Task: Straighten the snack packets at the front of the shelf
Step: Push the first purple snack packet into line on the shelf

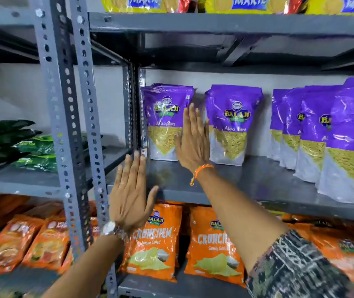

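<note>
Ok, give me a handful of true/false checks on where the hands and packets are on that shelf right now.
1. The right hand lies flat, fingers spread, against the leftmost purple packet. True.
2. The left hand grips an orange packet. False: it is open, in front of the shelf edge, holding nothing.
3. The purple packets stand upright. True.
4. The orange packets sit on the shelf above the purple ones. False: they are below.
5. The right wrist wears a watch. False: an orange thread band.
</note>
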A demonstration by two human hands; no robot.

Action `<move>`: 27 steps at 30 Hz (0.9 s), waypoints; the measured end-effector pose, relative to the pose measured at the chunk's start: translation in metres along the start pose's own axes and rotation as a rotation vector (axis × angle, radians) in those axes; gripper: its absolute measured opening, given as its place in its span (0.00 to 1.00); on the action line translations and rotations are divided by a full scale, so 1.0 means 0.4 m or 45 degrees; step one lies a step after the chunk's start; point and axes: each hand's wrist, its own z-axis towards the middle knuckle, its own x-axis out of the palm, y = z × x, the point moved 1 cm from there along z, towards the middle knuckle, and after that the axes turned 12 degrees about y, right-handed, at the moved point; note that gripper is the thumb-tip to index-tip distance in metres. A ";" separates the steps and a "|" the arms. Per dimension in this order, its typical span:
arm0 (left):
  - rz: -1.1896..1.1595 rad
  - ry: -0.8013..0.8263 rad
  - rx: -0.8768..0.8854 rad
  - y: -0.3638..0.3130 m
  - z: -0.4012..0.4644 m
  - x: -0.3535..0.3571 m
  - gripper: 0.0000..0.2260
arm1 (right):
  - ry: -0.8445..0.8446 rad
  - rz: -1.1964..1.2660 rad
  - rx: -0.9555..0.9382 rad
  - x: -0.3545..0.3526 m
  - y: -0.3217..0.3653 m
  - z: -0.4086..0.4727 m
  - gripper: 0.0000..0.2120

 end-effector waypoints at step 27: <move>0.177 -0.139 0.154 0.168 -0.032 0.147 0.27 | 0.518 -0.215 0.234 0.256 0.125 0.114 0.49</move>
